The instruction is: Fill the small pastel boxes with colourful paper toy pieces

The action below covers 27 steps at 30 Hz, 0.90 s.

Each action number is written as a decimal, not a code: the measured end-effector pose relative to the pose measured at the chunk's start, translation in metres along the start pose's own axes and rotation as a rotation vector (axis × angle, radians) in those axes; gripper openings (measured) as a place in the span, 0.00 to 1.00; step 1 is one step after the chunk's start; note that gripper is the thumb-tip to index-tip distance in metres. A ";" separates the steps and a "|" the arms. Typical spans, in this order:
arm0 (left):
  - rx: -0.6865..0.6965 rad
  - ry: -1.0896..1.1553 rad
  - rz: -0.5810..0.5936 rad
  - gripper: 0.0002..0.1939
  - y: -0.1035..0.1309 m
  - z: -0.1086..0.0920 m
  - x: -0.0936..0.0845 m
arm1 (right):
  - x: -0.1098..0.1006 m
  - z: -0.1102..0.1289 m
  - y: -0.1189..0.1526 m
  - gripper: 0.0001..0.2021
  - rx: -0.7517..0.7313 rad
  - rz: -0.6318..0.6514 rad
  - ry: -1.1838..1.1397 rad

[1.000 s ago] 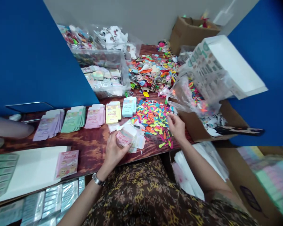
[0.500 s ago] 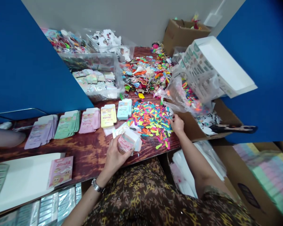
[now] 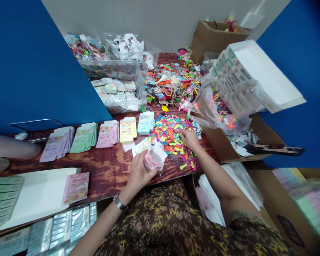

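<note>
My left hand is wrapped round a small pink box, its top open, near the table's front edge. My right hand has its fingers down at the right part of a pile of small bright coloured pieces; the fingertips are pressed together, and what they hold, if anything, is too small to name. Behind the pink box lie white and clear packets. Flat cartons stand in stacks to the left: blue, yellow, pink, green and purple.
A mixed heap of trinkets lies at the back beside clear bins. On the right are an open cardboard box, plastic bags and a tilted white carton. A white tray holds green and pink boxes at the front left.
My right hand has moved left from the pile's right edge onto the coloured pieces. My left hand has turned the pink box more upright. The whole view has shifted slightly.
</note>
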State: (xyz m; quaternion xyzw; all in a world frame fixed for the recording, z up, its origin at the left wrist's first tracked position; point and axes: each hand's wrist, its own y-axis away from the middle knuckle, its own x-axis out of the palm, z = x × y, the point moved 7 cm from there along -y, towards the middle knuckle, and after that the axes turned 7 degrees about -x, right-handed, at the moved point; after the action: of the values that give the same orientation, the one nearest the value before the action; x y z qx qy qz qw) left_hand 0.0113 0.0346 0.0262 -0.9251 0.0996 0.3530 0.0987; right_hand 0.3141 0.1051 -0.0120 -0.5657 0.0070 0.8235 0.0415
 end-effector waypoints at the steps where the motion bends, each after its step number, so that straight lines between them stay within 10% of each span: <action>1: -0.001 -0.004 0.000 0.36 0.000 0.001 0.000 | -0.003 0.003 0.000 0.11 -0.012 -0.001 0.008; 9: -0.028 -0.078 -0.034 0.36 -0.008 0.005 0.012 | -0.056 0.089 0.034 0.13 -0.356 0.058 -0.299; 15: 0.021 -0.161 -0.012 0.37 -0.008 -0.008 0.015 | -0.027 0.161 0.060 0.11 -0.567 0.186 -0.196; 23: -0.045 -0.104 -0.030 0.37 -0.007 0.016 0.010 | -0.020 0.182 0.067 0.10 -0.663 0.177 -0.495; 27: -0.089 -0.005 -0.028 0.39 -0.010 0.023 0.008 | -0.028 0.161 0.021 0.11 -0.570 0.087 -0.540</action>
State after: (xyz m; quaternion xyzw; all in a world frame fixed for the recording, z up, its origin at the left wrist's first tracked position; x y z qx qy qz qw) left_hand 0.0055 0.0486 0.0052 -0.9289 0.0703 0.3581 0.0626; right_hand 0.1730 0.0919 0.0712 -0.3166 -0.2093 0.9127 -0.1516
